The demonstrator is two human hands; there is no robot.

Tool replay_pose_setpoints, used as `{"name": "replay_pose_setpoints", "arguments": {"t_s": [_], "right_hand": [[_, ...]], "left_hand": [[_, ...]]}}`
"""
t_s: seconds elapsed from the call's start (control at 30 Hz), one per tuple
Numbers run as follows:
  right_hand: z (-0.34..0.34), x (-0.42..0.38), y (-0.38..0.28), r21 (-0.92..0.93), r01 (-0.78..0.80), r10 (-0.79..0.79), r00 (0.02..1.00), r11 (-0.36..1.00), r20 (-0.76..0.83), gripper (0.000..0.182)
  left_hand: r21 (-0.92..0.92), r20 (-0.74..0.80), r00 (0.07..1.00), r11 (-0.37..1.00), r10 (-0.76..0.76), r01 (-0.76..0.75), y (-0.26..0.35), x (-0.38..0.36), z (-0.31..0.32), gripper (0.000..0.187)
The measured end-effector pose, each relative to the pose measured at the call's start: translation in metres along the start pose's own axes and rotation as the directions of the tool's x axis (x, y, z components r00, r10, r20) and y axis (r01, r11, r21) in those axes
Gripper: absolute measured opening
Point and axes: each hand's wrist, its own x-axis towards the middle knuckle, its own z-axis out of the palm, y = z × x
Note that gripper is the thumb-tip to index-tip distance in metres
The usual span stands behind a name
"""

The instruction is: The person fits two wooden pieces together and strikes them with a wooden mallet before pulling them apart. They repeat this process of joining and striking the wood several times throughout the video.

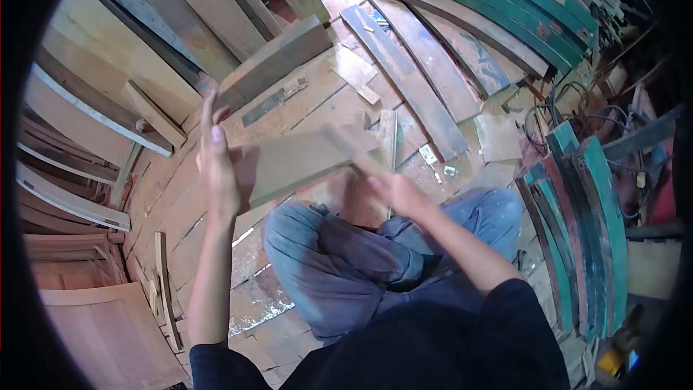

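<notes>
Knees: my jeans-clad legs (339, 260) sit crossed below.
Left hand (216, 162): flat open, palm pressed on the plank's end.
Right hand (393, 191): blurred; I cannot tell its grip.
Plank (303, 162): between both hands.
Beyond: green curved staves (498, 0).

Bare floor (216, 245) beside knee – plank stacks (94, 101) crowd left, right.

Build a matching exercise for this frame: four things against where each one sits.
Things:
1. wooden board
2. green curved planks
3. black cables
4. metal ruler

Places:
A. top right, stacked
B. flat on the floor beyond the board
C. between left hand and right hand
D. right, beside upright green planks

Pairs: 1-C, 2-A, 3-D, 4-B
</notes>
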Motion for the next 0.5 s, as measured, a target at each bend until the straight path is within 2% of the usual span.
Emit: {"name": "replay_pose_setpoints", "arguments": {"t_s": [0.07, 0.1, 0.13, 0.2, 0.3, 0.33, 0.4, 0.47, 0.5], "right_hand": [[-0.013, 0.013, 0.027, -0.189, -0.197, 0.206, 0.978, 0.962, 0.031, 0.053], [-0.016, 0.021, 0.03, -0.281, -0.291, 0.31, 0.95, 0.915, 0.026, 0.053], [-0.014, 0.021, 0.016, -0.16, -0.194, 0.218, 0.964, 0.968, 0.15, 0.055], [0.012, -0.004, -0.059, -0.009, 0.045, -0.045, 0.999, 0.999, 0.03, 0.055], [0.008, -0.018, -0.122, -0.112, 0.1, -0.084, 0.986, 0.989, 0.141, 0.058], [0.018, -0.013, -0.096, -0.065, 0.167, -0.163, 0.985, 0.984, 0.051, 0.056], [0.013, 0.004, -0.045, -0.043, 0.057, -0.057, 0.998, 0.997, 0.002, 0.05], [-0.002, 0.029, 0.027, -0.205, -0.223, 0.235, 0.971, 0.953, 0.038, 0.045], [-0.004, 0.031, 0.016, -0.194, -0.154, 0.168, 0.984, 0.969, 0.059, 0.046]], "left_hand": [[0.131, -0.009, 1.0, 0.991, 0.001, 0.0, -0.007, -0.007, -0.01, 0.072], [0.114, -0.006, 1.0, 0.993, 0.008, -0.007, -0.004, -0.001, -0.009, 0.072], [0.095, -0.005, 1.0, 0.996, 0.0, 0.0, -0.001, 0.002, -0.006, 0.072], [0.039, 0.005, 0.998, 0.998, -0.057, 0.057, 0.019, -0.005, 0.008, 0.069], [-0.032, 0.002, 0.998, 0.997, -0.07, 0.07, 0.016, 0.0, 0.012, 0.068], [0.2, 0.028, 1.0, 0.98, 0.006, -0.011, 0.013, 0.001, 0.002, 0.067], [0.336, 0.026, 0.997, 0.939, 0.066, -0.071, 0.006, -0.003, -0.009, 0.067], [0.452, 0.028, 0.994, 0.886, 0.104, -0.106, -0.011, -0.007, -0.02, 0.066], [0.414, 0.018, 0.995, 0.905, 0.103, -0.101, -0.012, -0.006, -0.02, 0.066]]}}
